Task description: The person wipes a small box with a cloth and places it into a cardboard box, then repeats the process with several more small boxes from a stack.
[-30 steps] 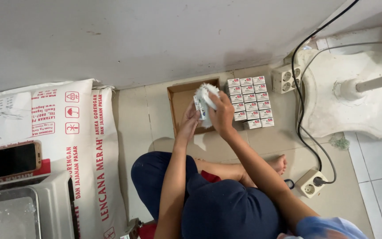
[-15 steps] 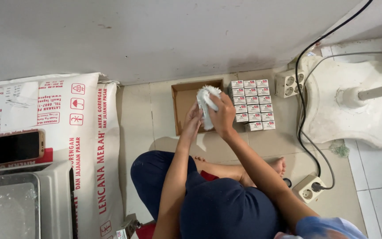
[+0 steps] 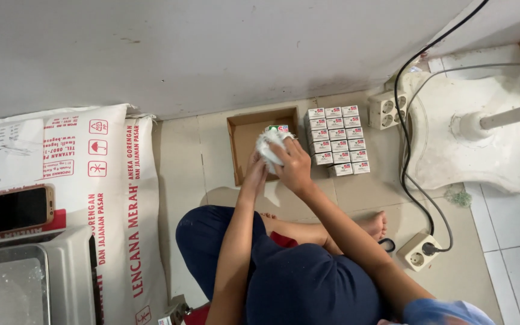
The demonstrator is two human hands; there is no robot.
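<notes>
Both hands, left hand (image 3: 255,174) and right hand (image 3: 293,168), fingers clasping a white wrapped bundle (image 3: 270,147) over an open cardboard box (image 3: 242,129), its inside partly hidden, small white cartons (image 3: 337,141) stacked at its 3 o'clock

both arms reach forward, left hand (image 3: 254,176) and right hand (image 3: 294,167) close together, fingers curled.

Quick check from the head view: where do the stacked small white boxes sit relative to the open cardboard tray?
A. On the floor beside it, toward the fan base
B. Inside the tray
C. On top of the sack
A: the small white boxes sit in rows on the floor beside the cardboard tray, toward the fan base.
</notes>
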